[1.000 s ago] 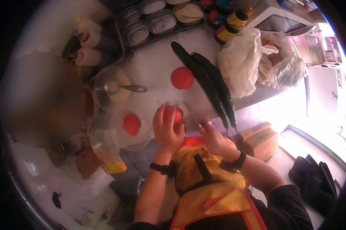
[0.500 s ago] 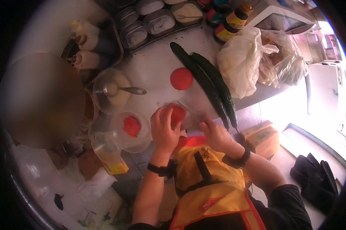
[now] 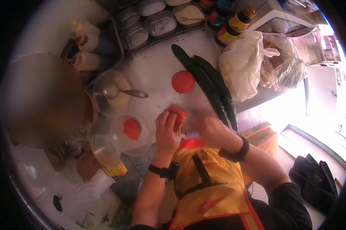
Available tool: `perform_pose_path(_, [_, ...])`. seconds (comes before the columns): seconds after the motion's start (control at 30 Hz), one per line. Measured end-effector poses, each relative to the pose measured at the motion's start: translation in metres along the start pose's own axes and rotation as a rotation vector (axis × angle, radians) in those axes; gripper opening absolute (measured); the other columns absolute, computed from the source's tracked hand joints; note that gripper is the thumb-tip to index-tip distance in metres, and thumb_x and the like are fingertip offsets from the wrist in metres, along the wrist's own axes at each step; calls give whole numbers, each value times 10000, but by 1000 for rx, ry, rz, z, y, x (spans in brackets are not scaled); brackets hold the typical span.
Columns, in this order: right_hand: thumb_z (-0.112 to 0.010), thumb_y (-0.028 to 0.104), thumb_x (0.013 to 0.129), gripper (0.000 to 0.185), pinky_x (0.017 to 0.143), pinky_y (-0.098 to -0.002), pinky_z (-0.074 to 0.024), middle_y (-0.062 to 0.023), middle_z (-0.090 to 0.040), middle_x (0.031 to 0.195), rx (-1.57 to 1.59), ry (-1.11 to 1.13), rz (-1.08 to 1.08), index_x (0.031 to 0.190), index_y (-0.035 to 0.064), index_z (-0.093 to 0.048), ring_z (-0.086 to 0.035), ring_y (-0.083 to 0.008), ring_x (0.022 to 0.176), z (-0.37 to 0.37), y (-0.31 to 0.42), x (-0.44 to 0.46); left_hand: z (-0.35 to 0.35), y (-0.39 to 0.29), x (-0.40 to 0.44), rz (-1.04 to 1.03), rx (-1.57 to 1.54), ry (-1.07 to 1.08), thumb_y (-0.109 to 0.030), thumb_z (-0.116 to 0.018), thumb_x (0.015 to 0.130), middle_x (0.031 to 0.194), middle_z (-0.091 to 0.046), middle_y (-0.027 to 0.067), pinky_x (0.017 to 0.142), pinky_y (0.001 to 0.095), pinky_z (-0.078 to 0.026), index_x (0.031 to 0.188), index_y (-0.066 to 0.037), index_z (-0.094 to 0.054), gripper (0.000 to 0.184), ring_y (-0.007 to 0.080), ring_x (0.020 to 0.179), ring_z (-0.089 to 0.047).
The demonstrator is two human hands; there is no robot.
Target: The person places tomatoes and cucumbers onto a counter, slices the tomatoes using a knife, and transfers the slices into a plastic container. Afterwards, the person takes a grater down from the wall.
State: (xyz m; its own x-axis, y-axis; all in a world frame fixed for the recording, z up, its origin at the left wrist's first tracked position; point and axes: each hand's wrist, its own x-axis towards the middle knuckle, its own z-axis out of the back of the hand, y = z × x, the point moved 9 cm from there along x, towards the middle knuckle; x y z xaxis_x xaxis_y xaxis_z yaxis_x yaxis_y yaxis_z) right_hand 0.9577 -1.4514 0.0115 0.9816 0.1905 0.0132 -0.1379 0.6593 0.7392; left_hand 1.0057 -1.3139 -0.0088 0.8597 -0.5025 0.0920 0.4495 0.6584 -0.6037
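Observation:
My left hand (image 3: 167, 131) is closed around a tomato (image 3: 179, 115) at the near edge of the worktop, fingers curled over its top. My right hand (image 3: 215, 133) grips a knife, its thin blade reaching left over the tomato; handle and blade are partly hidden and blurred. A whole tomato (image 3: 183, 81) lies just beyond my hands. To the right are two long dark green cucumbers (image 3: 209, 82) side by side. Left of my left hand stands a clear plastic bowl (image 3: 144, 143) with red tomato pieces (image 3: 131, 129) in it.
A clear container (image 3: 100, 86) at the left holds a pale content and a metal spoon (image 3: 134, 93). Metal trays (image 3: 161, 25) line the back, with sauce bottles (image 3: 240, 25) and white plastic bags (image 3: 242, 65) to the right. A cardboard box (image 3: 263, 138) stands below the counter.
My right hand has shifted slightly left, with the knife blade now over the tomato. My left hand has moved a little right and stays on the tomato.

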Motion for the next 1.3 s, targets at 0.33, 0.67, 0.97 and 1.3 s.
perform_pose_path(0.33, [-572,147,892,301,748,-500,-512,-166,-625,1051,-75,442,-362,1182,81,-614,-677,-378,871,-57,-37,-25,2,-1,2,12,-39,25,-22,-765,745,1287,-549,173,1004,472,-465,1220,-56,-590,507,405,1199,-525])
perform_pose_path(0.67, [-517,127,929,282,792,-542,-488,-166,-622,1069,20,441,-529,1194,103,-607,-671,-395,929,-48,-36,-23,0,0,2,11,-53,35,-24,-750,754,1301,-547,164,1031,485,-442,1230,-63,-587,504,403,1198,-521])
perform_pose_path(0.97, [-518,138,931,219,742,-565,-467,-187,-620,975,60,323,-359,1089,9,-597,-653,-412,860,-29,-21,-30,-6,8,-5,-33,-8,32,-167,-727,862,1296,-528,218,1017,498,-430,1248,-24,-566,443,430,1189,-510])
perform_pose_path(1.3, [-617,173,881,247,691,-483,-534,-221,-625,942,40,310,-281,1068,14,-593,-669,-405,785,-32,-15,-7,-2,5,0,-24,-6,11,-46,-748,771,1266,-546,185,1002,497,-448,1221,-45,-578,481,416,1169,-525])
